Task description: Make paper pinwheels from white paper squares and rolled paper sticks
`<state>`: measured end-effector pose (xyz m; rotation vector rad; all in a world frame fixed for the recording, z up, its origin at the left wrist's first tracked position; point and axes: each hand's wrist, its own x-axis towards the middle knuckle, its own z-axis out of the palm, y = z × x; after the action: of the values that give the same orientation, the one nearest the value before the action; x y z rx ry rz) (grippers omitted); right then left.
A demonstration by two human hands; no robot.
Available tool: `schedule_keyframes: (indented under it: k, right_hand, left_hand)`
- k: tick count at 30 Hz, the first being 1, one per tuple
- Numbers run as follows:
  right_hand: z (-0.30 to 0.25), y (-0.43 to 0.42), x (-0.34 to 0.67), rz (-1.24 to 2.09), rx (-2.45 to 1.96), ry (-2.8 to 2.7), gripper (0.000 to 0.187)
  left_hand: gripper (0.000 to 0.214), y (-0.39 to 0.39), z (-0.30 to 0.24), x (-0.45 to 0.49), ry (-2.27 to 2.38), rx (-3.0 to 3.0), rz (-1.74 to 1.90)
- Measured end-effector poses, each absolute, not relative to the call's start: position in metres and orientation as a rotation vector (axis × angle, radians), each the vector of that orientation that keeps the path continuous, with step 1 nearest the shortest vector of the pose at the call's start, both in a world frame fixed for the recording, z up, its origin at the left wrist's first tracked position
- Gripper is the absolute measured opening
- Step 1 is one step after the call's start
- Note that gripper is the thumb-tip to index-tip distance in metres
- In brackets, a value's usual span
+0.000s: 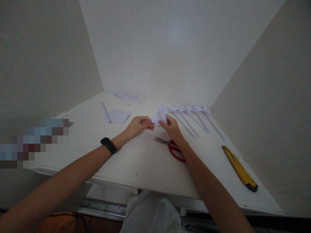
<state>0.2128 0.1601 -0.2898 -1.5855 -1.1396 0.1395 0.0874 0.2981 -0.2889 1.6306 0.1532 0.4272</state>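
Observation:
A folded piece of white paper stands above the table, pinched at its lower right between the thumb and fingers of my right hand. My left hand is at the paper's left corner, fingers curved and a little apart from the thumb. I see nothing held in it, and whether its fingertips touch the paper is hard to tell. Below the right wrist lie scissors with red handles, partly covered by the forearm, blades pointing left.
Several paper pinwheels on rolled sticks lie at the right back. A square paper sheet and a paper stick are at left, with more thin sticks behind. A yellow cutter rests near the right edge. Walls enclose the table.

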Motion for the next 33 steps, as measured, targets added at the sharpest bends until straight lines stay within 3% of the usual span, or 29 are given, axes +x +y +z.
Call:
schedule_keyframes:
  k: [33]
  right_hand:
    - [-0.2875,0.1588,0.2065,0.098,-1.651,-1.135,0.020]
  left_hand:
    - [0.019,0.3012,-0.2922,0.0883,0.135,1.667,0.479]
